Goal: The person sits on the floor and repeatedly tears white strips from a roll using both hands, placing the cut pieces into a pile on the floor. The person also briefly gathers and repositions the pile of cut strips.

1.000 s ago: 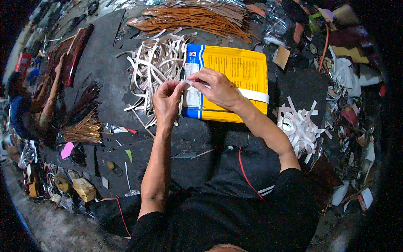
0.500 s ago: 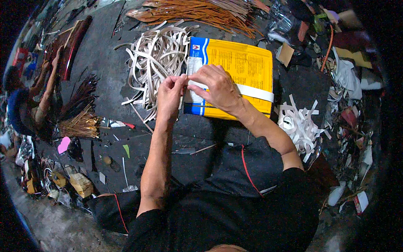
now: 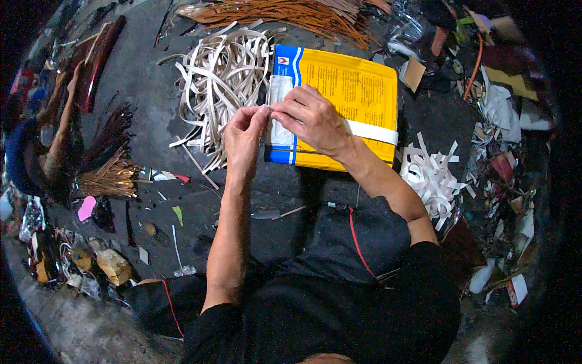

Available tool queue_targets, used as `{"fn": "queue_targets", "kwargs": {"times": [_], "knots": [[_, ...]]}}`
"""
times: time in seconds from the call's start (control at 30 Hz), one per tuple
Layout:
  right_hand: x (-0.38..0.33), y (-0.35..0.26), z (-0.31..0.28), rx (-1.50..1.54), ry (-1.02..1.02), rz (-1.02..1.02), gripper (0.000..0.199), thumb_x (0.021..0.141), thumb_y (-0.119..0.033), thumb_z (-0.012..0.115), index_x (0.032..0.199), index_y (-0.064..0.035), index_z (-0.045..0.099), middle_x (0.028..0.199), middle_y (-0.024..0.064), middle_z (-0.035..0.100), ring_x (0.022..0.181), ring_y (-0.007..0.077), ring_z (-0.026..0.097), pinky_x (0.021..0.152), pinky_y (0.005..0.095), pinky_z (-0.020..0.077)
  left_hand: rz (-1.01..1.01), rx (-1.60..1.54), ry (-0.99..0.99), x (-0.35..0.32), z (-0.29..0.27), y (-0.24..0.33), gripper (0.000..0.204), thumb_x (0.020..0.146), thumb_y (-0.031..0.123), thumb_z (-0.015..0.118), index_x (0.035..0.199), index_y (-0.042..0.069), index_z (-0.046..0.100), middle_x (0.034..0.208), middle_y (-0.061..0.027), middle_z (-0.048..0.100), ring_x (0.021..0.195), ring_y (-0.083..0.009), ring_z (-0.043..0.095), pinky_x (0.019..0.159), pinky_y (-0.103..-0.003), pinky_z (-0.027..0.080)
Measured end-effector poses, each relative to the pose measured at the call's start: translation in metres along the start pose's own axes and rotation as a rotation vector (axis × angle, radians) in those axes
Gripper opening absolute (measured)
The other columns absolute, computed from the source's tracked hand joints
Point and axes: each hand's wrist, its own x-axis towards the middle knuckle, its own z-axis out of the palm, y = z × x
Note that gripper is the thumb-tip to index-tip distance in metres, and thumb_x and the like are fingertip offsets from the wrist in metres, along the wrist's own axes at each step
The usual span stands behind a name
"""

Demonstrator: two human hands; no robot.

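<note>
In front of me lies a flat yellow package [image 3: 357, 85] with a blue band and a pale patch at its left end. A white strip [image 3: 373, 131] crosses it from the right edge and passes beneath my right hand [image 3: 312, 121]. My left hand [image 3: 244, 136] is at the package's left edge, thumb and fingertips pinched together. The right hand's fingertips are closed too and meet the left's there. What they pinch is too small to make out. Just left of the package is a tangled heap of off-white strips [image 3: 221, 91].
Shorter white strips [image 3: 433, 176] lie right of the package. Brown strips [image 3: 291, 18] are spread at the far side. At far left another person's arm [image 3: 63, 127] is beside dark and brown bundles [image 3: 112, 173]. Mixed scraps [image 3: 497, 133] cover the right side.
Both hands stay together at the package's left edge, the right fingers drawn slightly closer together. The whole view has shifted a little. The other person's arm at left has moved.
</note>
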Motion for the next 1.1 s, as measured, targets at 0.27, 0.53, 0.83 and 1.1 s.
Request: {"fn": "queue_targets", "kwargs": {"times": [0.27, 0.53, 0.83, 1.1], "knots": [[0.0, -0.002, -0.004, 0.033, 0.006, 0.002, 0.018, 0.076, -0.009, 0.073, 0.092, -0.0039, 0.068, 0.084, 0.008, 0.06, 0.077, 0.0239, 0.06, 0.068, 0.0335, 0.0504, -0.188, -0.29, -0.03, 0.002, -0.001, -0.005, 0.017, 0.091, 0.022, 0.063, 0.092, 0.005, 0.063, 0.071, 0.0056, 0.052, 0.061, -0.0026, 0.041, 0.055, -0.019, 0.031], [0.0, 0.002, -0.005, 0.035, -0.012, 0.013, 0.019, 0.075, -0.008, 0.073, 0.093, -0.0039, 0.068, 0.085, 0.0079, 0.061, 0.078, 0.0233, 0.06, 0.068, 0.0329, 0.0511, -0.238, -0.362, -0.026, 0.015, -0.012, -0.021, 0.016, 0.089, 0.019, 0.065, 0.093, 0.003, 0.063, 0.075, 0.0016, 0.058, 0.063, -0.0042, 0.047, 0.057, -0.017, 0.036], [0.001, 0.003, -0.003, 0.061, -0.012, 0.032, 0.017, 0.076, -0.007, 0.073, 0.092, -0.0032, 0.068, 0.084, 0.0077, 0.062, 0.076, 0.0229, 0.061, 0.067, 0.0331, 0.0511, -0.234, -0.43, -0.024, 0.028, -0.028, -0.046, 0.018, 0.089, 0.017, 0.066, 0.094, 0.001, 0.062, 0.077, 0.0003, 0.058, 0.065, -0.0051, 0.047, 0.057, -0.018, 0.034], [0.008, -0.007, 0.001, 0.14, 0.02, 0.091, 0.016, 0.076, -0.007, 0.073, 0.091, -0.0035, 0.068, 0.084, 0.0085, 0.062, 0.076, 0.0235, 0.061, 0.066, 0.0331, 0.051, -0.363, -0.808, -0.015, 0.032, -0.038, -0.044, 0.014, 0.09, 0.02, 0.062, 0.093, 0.007, 0.058, 0.075, 0.0007, 0.055, 0.067, -0.0083, 0.05, 0.062, -0.021, 0.041]]}}
